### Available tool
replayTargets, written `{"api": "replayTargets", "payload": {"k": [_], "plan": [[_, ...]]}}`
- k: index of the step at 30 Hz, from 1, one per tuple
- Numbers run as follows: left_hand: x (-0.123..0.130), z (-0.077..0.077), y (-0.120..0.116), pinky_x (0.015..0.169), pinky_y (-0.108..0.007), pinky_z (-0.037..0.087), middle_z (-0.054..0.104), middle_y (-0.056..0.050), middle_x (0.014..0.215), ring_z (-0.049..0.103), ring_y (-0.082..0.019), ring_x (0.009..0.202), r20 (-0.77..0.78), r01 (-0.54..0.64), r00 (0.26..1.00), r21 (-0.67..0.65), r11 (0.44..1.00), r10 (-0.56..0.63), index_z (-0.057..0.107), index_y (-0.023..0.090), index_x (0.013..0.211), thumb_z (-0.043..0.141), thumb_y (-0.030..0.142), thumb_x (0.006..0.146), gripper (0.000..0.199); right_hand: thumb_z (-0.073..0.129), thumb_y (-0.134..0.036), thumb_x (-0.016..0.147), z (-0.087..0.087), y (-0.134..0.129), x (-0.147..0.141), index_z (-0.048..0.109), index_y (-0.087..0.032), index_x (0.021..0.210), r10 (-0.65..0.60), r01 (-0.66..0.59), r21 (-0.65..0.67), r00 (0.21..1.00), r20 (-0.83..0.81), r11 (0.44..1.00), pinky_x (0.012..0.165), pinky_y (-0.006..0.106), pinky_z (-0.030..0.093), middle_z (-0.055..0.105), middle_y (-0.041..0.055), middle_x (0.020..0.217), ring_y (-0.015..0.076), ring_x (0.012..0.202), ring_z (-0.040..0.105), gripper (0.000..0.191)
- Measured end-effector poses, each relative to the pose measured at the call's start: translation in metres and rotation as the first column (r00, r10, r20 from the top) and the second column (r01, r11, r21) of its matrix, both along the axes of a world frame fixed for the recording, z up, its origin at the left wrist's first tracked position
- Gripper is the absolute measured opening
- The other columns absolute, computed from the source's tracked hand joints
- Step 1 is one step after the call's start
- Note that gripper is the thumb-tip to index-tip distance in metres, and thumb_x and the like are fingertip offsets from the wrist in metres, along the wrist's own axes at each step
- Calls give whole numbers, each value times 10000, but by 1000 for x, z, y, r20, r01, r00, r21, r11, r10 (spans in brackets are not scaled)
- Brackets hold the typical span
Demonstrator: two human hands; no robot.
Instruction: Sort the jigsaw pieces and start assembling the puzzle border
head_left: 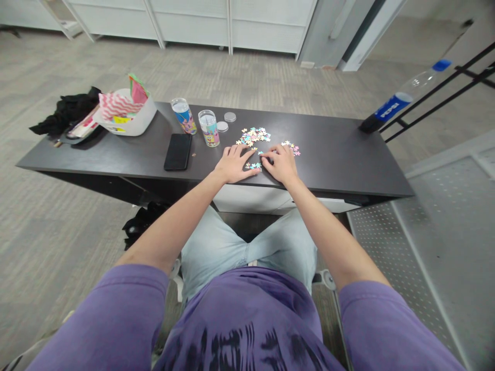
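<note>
Small colourful puzzle pieces (254, 135) lie in a loose pile on the dark table (340, 154), beyond my hands. My left hand (235, 164) rests palm down with its fingers spread, around a short row of pieces (253, 166) near the front edge. To its right, my right hand (281, 162) has thumb and index finger close together at a small blue piece (260, 153). More pieces (296, 150), some pink, lie partly hidden behind the right hand's fingers.
Left of the pieces stand two clear printed cups (209, 129) (184, 117), with two round lids (230, 117) and a black phone (178, 152). A white basket (143, 121) and black cloth (69, 111) are far left. A Pepsi bottle (392, 107) stands at the right back.
</note>
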State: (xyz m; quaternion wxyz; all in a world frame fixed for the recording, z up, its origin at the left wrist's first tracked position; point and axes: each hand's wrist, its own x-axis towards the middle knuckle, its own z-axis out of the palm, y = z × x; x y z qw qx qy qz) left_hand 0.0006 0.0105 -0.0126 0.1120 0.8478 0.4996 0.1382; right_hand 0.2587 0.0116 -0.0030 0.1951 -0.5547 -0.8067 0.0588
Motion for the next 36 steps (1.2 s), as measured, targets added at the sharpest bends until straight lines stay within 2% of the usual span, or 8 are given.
{"api": "replayTargets", "payload": {"k": [5, 15, 19, 21, 25, 31, 34, 36], "plan": [[1, 3, -1, 1582, -714, 332, 513, -279, 2001, 431, -539, 1870, -10, -45, 999, -8, 999, 45, 509, 129, 1976, 685, 829, 1140, 1104, 690, -405, 1218, -3, 2, 0, 944, -295, 1493, -23, 24, 31, 1000, -10, 999, 1392, 653, 547, 844, 194, 1556, 469, 1493, 698, 390], [-1, 4, -1, 1589, -701, 345, 544, -250, 1992, 439, -516, 1885, -23, -25, 999, -12, 1000, 24, 544, 172, 1951, 719, 779, 1147, 1023, 663, -206, 1195, -9, 7, 4, 1024, -296, 1427, 25, -25, 27, 1000, -4, 999, 1294, 670, 548, 837, 191, 1495, 459, 1377, 693, 439], [-2, 6, -1, 1599, -675, 322, 523, -247, 2009, 420, -496, 1896, -33, 12, 999, -18, 1000, -13, 551, 168, 1947, 804, 811, 1097, 1096, 599, -173, 1216, -7, 11, 4, 1044, -330, 1363, 146, -146, -48, 989, 5, 988, 1319, 616, 550, 831, 155, 1517, 414, 1347, 711, 494], [-3, 6, -1, 1601, -667, 314, 513, -258, 2013, 414, -496, 1896, -40, 12, 999, -25, 1000, -13, 543, 134, 1944, 819, 823, 1085, 1135, 572, -159, 1211, -6, 11, 4, 1028, -328, 1430, 197, -196, -78, 980, 9, 977, 1334, 592, 550, 828, 150, 1547, 409, 1369, 715, 533], [-3, 5, -1, 1595, -680, 314, 521, -276, 1999, 428, -513, 1878, -30, -8, 1000, -27, 1000, 7, 526, 114, 1950, 829, 842, 1077, 1176, 555, -147, 1183, -5, 10, 2, 917, -254, 1662, 118, -119, -52, 993, -22, 992, 1365, 572, 560, 830, 185, 1563, 429, 1476, 721, 610], [-5, 6, -2, 1582, -698, 326, 532, -228, 1992, 449, -511, 1858, -34, 22, 999, -20, 1000, -23, 627, 252, 1922, 872, 838, 1069, 1064, 576, -205, 1177, -6, 8, 0, 880, -196, 1665, 34, -34, -34, 999, 2, 999, 1392, 593, 568, 817, 226, 1569, 448, 1495, 739, 575], [-4, 6, -3, 1580, -688, 338, 517, -277, 1988, 461, -528, 1847, -26, -19, 1000, -18, 1000, 18, 458, 158, 2008, 894, 861, 1039, 1274, 534, -200, 1188, -8, 10, -1, 881, -187, 1634, 35, -35, -26, 999, 5, 999, 1376, 624, 577, 822, 237, 1556, 460, 1489, 743, 565], [-3, 6, -3, 1586, -690, 330, 507, -288, 1995, 448, -530, 1855, -25, -40, 999, -15, 999, 40, 447, 131, 2006, 873, 871, 1048, 1284, 543, -204, 1188, -10, 11, 0, 879, -214, 1614, 41, -41, -19, 999, 4, 999, 1361, 635, 585, 827, 226, 1555, 464, 1482, 740, 544]]}}
